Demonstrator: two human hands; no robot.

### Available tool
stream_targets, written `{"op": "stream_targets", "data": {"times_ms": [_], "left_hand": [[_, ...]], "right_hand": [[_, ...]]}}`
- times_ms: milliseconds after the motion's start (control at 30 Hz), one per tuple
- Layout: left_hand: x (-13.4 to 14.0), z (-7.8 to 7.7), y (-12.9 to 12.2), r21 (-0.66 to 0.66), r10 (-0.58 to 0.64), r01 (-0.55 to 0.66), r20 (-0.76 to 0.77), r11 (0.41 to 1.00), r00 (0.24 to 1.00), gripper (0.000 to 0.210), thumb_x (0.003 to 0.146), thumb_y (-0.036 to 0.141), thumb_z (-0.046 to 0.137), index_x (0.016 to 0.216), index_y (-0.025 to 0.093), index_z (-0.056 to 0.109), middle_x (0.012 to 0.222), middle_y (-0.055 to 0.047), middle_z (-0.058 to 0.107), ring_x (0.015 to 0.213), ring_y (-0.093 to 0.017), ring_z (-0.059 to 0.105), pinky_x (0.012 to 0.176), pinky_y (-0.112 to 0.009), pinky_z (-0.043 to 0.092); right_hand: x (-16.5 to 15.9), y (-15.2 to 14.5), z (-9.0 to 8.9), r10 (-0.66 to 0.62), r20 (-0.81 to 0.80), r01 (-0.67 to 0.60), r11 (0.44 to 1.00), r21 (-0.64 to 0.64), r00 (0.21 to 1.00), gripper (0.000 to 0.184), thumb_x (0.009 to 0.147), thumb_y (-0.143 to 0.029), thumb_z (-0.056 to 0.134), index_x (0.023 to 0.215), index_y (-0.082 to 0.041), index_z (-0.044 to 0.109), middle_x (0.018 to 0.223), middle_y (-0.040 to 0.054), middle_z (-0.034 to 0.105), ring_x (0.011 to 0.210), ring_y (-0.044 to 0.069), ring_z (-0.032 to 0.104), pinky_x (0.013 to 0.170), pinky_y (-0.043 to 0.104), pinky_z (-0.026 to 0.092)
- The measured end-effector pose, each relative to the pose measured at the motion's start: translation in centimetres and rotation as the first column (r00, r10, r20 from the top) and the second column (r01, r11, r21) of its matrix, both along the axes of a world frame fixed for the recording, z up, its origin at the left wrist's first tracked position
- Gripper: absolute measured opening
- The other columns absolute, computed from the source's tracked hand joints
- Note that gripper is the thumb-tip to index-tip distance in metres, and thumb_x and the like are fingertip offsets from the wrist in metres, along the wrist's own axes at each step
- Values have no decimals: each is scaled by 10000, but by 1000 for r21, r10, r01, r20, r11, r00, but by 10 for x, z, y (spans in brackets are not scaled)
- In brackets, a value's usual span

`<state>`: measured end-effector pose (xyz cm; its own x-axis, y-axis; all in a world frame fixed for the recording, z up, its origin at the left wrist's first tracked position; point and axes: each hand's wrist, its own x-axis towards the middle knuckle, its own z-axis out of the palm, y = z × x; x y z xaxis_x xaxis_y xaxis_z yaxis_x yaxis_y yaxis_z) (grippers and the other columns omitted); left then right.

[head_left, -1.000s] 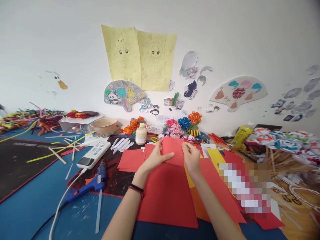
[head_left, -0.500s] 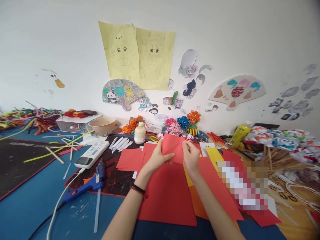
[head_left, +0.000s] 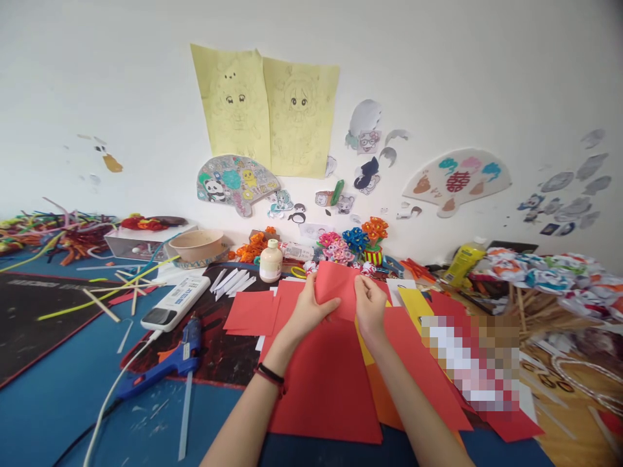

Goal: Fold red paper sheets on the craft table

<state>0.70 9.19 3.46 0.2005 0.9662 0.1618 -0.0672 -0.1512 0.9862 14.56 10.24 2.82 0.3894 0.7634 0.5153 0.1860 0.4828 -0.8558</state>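
Note:
A small piece of red paper is held up between my two hands, above larger red sheets on the table. My left hand grips its left side, thumb lying across the front and the other fingers behind. At the right edge, my right hand pinches the paper with curled fingers. The paper looks slightly bent near the left thumb. Just left of my hands lie small red paper squares, loosely stacked.
A blue glue gun and a white power strip with its cable lie on the left. Behind stand a cream bottle, white paper strips and pipe-cleaner flowers. More coloured sheets spread to the right.
Both hands keep their hold on the red paper with almost no movement. The whole view has shifted very slightly.

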Motion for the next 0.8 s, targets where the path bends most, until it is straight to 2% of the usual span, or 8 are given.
{"op": "stream_targets", "data": {"times_ms": [233, 433, 533, 800], "left_hand": [[0, 4, -2, 28, 26, -25, -16, 999, 1000, 709, 716, 365, 739, 1294, 205, 362, 899, -28, 615, 519, -84, 535, 446, -199, 440], [-1, 5, -1, 67, 63, -62, -9, 996, 998, 722, 698, 328, 758, 1309, 192, 399, 997, -77, 626, 761, -168, 614, 651, -258, 508], [-2, 6, -2, 83, 45, -45, -3, 996, 999, 709, 702, 332, 756, 1305, 194, 409, 1017, -78, 617, 824, -179, 606, 684, -256, 504], [-4, 14, -8, -40, -24, 26, 41, 999, 999, 606, 805, 466, 631, 1292, 223, 366, 898, -12, 550, 597, -90, 497, 482, -187, 422]], "right_hand": [[0, 1, 2, 15, -2, -15, 1000, 10, 1000, 418, 868, -485, 522, 619, -221, 316, 614, -62, 233, 571, 105, 210, 507, 247, 207], [0, 2, -1, 13, 24, -13, 1000, 5, 1000, 376, 887, -474, 504, 645, -205, 400, 619, -62, 263, 573, 108, 219, 512, 244, 216], [0, 2, -2, 10, 40, -11, 1000, 21, 999, 377, 898, -469, 496, 648, -207, 391, 625, -61, 262, 578, 109, 217, 521, 244, 217], [1, -2, 2, 51, 37, -51, 999, -3, 998, 400, 908, -471, 488, 644, -219, 324, 631, -62, 236, 575, 108, 201, 512, 247, 194]]}}
